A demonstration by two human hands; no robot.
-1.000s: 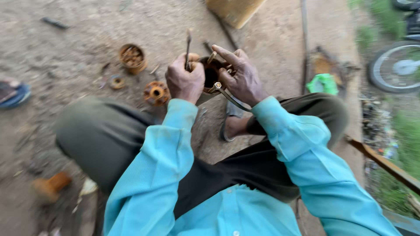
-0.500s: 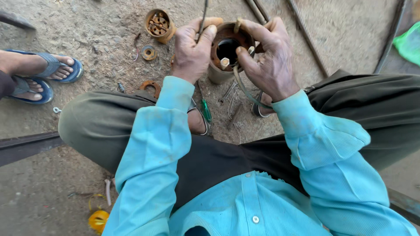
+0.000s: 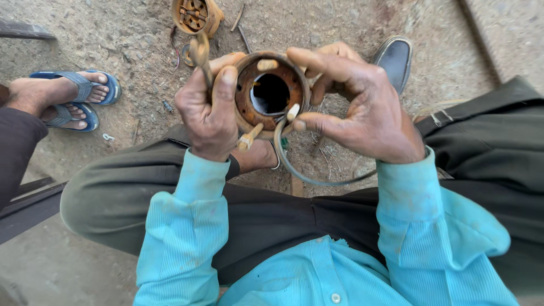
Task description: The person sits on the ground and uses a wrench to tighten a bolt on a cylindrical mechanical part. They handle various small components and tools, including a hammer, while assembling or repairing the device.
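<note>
I hold a rusty round metal housing [image 3: 271,93], hollow in the middle, above my knees. My left hand [image 3: 211,113] grips its left rim together with a thin rod-like tool [image 3: 201,56] that points up. My right hand [image 3: 354,107] wraps its right rim, thumb and forefinger pinching a small pale peg [image 3: 293,111] at the rim. More pale pegs [image 3: 249,137] stick out of the housing's edge. A grey wire loop [image 3: 309,175] hangs below it.
Another rusty round part [image 3: 194,16] lies on the dirt ground ahead. Another person's feet in blue sandals [image 3: 68,99] stand at the left. My black shoe [image 3: 395,56] shows at the upper right. A dark bar [image 3: 28,201] lies at the left.
The view has closed in on the housing and tilted down. Both hands keep their hold; the right thumb and forefinger now pinch a peg at the lower rim.
</note>
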